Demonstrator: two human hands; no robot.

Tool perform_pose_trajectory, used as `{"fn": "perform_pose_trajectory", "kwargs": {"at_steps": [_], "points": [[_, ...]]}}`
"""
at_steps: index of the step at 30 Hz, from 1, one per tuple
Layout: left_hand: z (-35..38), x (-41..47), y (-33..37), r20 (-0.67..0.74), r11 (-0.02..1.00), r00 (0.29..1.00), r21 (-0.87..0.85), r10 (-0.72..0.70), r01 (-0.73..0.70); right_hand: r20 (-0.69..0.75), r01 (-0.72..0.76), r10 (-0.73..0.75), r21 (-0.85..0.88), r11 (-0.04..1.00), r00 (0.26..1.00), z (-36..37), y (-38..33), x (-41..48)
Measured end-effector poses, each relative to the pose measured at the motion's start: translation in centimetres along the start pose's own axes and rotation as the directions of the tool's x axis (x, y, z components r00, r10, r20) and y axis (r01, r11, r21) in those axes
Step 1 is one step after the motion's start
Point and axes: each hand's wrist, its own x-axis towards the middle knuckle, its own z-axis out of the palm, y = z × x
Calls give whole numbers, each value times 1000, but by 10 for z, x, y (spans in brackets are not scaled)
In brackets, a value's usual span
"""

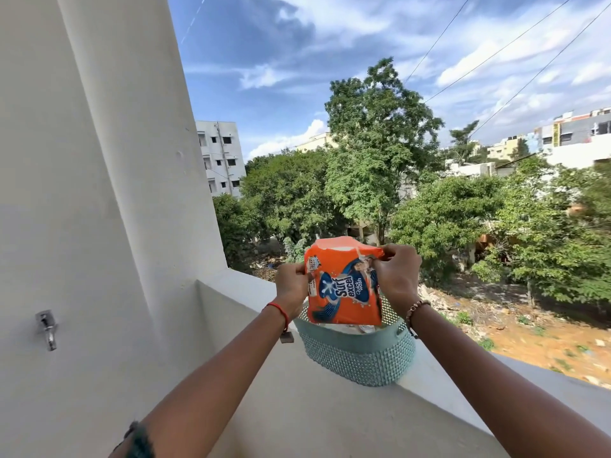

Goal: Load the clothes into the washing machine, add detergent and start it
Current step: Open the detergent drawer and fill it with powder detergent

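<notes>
- Pretty sure this is the detergent step. The orange Surf Excel detergent packet (344, 289) is held up in the air, right over a teal basket (360, 358) that sits on the balcony ledge (238, 282).
- Both hands are busy with it. The left hand (291, 285) pinches the packet's left edge, and the right hand (398, 276) has its fingers curled over the top right corner.
- The top looks crumpled where the right hand has it, so my guess is it's being opened. Can't tell if it's torn yet.
- There's no washing machine anywhere in shot, and no clothes I can make out. Something pale lies in the basket under the packet, but it's too hidden to name.
- Next move, I'd say: get the top open without yanking and keep the packet upright so powder doesn't go over the ledge. Then take it to the machine.
- The only other thing is a metal tap (48, 327) on the wall at left.
</notes>
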Motion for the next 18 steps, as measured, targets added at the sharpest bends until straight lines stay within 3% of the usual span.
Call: {"fn": "perform_pose_trajectory", "kwargs": {"at_steps": [7,10,14,18], "points": [[-70,-47,62,-176,984,969,-1,176,-179,-31,225,-223,150,963,974,-19,-96,-43],[-123,-91,86,-218,974,950,-2,221,-227,72,236,-263,267,934,962,-22,-134,-79],[-217,-165,93,-222,986,963,-32,155,-167,375,27,-219,455,890,901,-16,-170,-156],[-313,-257,70,-219,995,972,-35,82,-92,719,-311,-188,501,808,669,11,-183,-254]]}}
